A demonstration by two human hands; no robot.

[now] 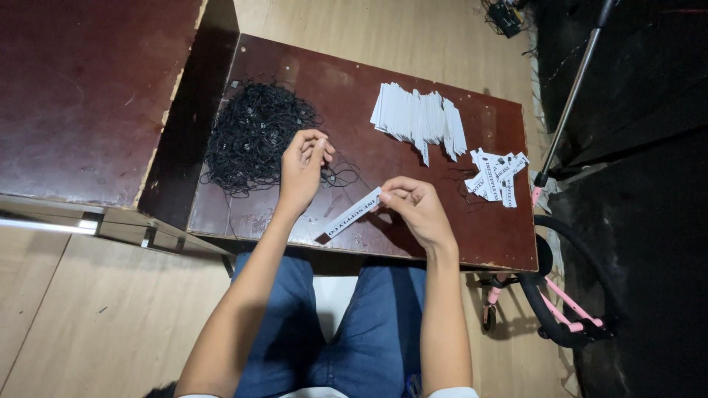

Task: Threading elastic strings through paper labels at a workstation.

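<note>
The right hand is pinching one end of a long white paper tag just above the brown surface. The left hand is pinching a thin black string (it is coming from the big black string pile). More white tags are lying in a row near the far edge

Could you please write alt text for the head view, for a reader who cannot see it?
Over a dark table, the right hand holds a white tag while the left hand pinches a black string from a tangled pile. More tags lie beyond.
</note>
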